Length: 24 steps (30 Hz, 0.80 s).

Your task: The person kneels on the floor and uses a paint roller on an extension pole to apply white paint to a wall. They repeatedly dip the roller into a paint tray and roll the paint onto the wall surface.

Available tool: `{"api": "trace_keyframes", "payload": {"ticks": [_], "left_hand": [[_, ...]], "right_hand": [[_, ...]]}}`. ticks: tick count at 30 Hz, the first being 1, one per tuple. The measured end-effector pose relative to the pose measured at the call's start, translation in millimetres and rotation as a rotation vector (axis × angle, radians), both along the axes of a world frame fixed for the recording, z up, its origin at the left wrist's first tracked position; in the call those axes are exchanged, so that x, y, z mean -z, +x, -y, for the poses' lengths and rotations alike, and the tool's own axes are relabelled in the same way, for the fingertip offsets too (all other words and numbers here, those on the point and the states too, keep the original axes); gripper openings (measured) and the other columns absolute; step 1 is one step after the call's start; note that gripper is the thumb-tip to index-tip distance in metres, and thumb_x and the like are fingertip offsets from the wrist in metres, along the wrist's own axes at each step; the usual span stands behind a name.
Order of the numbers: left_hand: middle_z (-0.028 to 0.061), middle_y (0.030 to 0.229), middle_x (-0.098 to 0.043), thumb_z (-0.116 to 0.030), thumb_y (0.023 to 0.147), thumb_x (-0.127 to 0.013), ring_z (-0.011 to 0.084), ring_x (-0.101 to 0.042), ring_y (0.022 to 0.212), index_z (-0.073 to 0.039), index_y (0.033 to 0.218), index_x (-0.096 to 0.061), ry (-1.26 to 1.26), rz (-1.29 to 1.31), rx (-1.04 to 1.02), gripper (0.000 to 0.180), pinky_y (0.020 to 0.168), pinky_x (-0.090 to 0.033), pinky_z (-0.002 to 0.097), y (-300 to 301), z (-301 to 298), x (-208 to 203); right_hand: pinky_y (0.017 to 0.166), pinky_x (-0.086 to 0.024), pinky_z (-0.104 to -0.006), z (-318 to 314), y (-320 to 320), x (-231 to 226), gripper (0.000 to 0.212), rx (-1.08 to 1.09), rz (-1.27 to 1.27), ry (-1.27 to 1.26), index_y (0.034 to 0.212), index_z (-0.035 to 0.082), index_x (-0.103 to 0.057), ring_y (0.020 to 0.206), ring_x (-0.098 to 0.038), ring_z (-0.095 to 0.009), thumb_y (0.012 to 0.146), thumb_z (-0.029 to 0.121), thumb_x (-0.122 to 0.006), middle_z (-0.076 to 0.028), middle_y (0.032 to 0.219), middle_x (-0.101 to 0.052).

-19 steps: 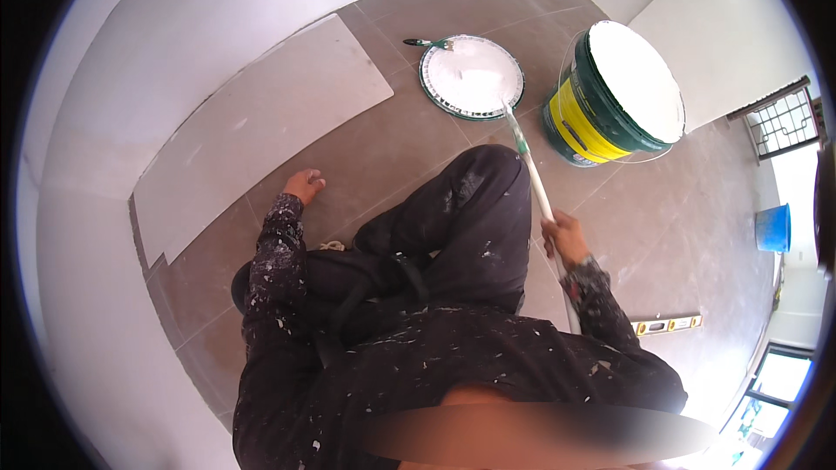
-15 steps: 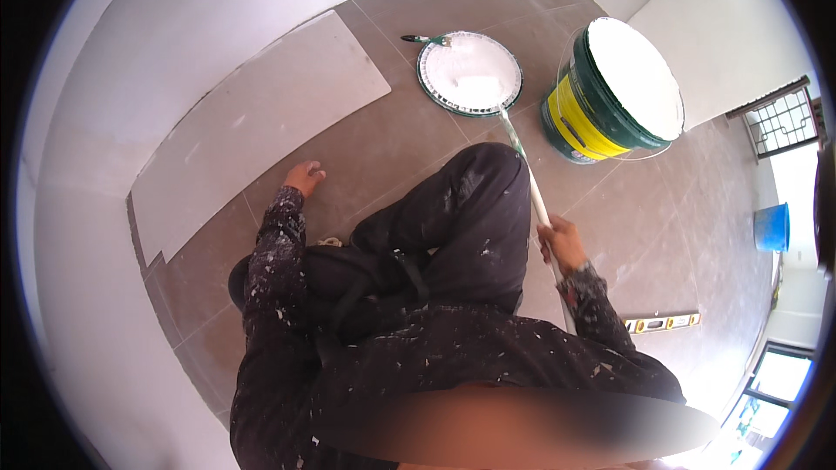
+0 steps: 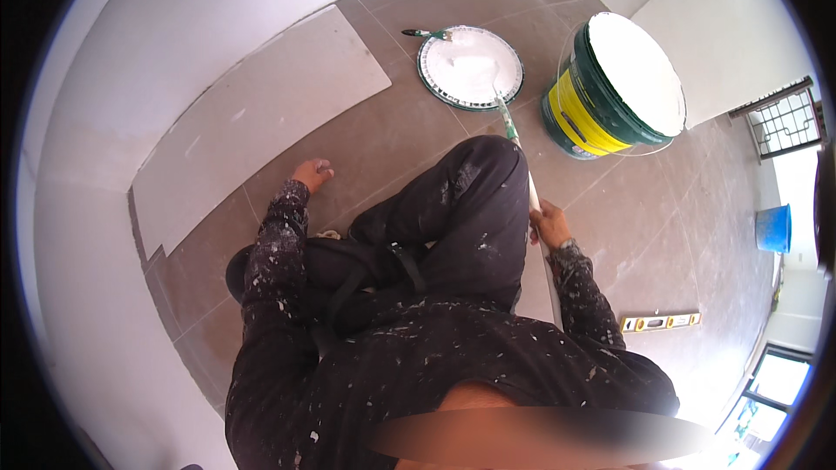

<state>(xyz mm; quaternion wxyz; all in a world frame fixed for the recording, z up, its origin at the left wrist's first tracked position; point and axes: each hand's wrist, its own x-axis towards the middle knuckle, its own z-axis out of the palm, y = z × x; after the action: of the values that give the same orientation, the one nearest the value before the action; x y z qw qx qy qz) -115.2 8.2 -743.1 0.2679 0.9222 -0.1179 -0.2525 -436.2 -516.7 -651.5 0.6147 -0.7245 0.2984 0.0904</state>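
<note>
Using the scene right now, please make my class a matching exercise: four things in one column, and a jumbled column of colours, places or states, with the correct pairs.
Column one
1. Large bucket
2. Left hand
3. Paintbrush
4. Right hand

Column two
A. Lying partly over the edge of the round lid
B. Closed around the pole
C. Dark green with a yellow band
D. Holding nothing

Correct pairs: 1-C, 2-D, 3-A, 4-B

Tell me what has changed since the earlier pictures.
The right hand has shifted left, toward the bent knee, bringing the pole with it. Nothing was grasped or let go: it still grips the pole, and the left hand stays empty. The bucket, lid and brush stayed put.
</note>
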Motion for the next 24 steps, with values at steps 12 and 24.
{"api": "trace_keyframes", "payload": {"ticks": [12, 24], "left_hand": [[0.0206, 0.125, -0.067, -0.032, 0.09, -0.07, 0.0294, -0.065, 0.117, 0.004, 0.127, -0.063, -0.051, -0.014, -0.026, 0.052, 0.099, -0.05, 0.0379, 2, -15, -1], [0.0123, 0.122, -0.07, -0.036, 0.098, -0.063, 0.0224, -0.066, 0.112, -0.005, 0.127, -0.066, -0.549, 0.214, 0.137, 0.043, 0.098, -0.049, 0.0344, -1, 139, -100]], "right_hand": [[0.036, -0.038, -0.0278, -26, 27, -20, 0.022, 0.099, -0.013, 0.072, 0.094, 0.002, -0.06, 0.042, -0.045, -0.011, 0.097, 0.025, -0.062, -0.001, 0.063, -0.052], [0.034, -0.036, -0.0243, -20, 2, -19, 0.034, 0.029, 0.017, 0.833, 0.118, 0.008, -0.057, 0.04, -0.042, -0.008, 0.099, 0.035, -0.064, 0.003, 0.062, -0.047]]}}
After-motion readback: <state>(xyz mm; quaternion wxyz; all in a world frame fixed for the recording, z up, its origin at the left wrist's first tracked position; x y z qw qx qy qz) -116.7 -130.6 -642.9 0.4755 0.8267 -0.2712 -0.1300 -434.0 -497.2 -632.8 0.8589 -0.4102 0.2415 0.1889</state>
